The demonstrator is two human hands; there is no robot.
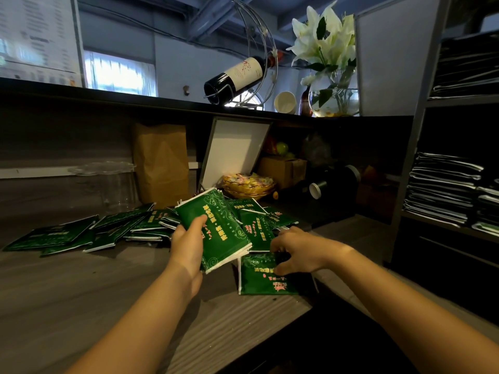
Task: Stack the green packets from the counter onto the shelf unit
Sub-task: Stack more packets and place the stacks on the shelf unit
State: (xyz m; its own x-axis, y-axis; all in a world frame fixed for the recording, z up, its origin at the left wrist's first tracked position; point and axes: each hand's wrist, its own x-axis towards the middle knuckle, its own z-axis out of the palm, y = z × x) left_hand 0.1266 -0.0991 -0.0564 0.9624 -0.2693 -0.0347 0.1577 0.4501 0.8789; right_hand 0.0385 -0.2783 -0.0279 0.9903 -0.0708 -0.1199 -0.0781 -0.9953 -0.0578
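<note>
The left grip (189,245) is closed round a thin stack of glossy green packets (220,230), held tilted above the wood-grain tabletop (81,292). The right grip (298,252) pinches a flat rectangular packet (256,279) lying near the front edge. Loose packets (81,233) sprawl along the far side. The shelf unit (420,130) stands at the right.

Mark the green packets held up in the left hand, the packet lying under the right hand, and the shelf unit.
held green packets (224,230), head view, centre of the top packet's printed face.
flat green packet (256,282), head view, bare lower-left face.
shelf unit (415,157), head view, its grey upright post.
</note>
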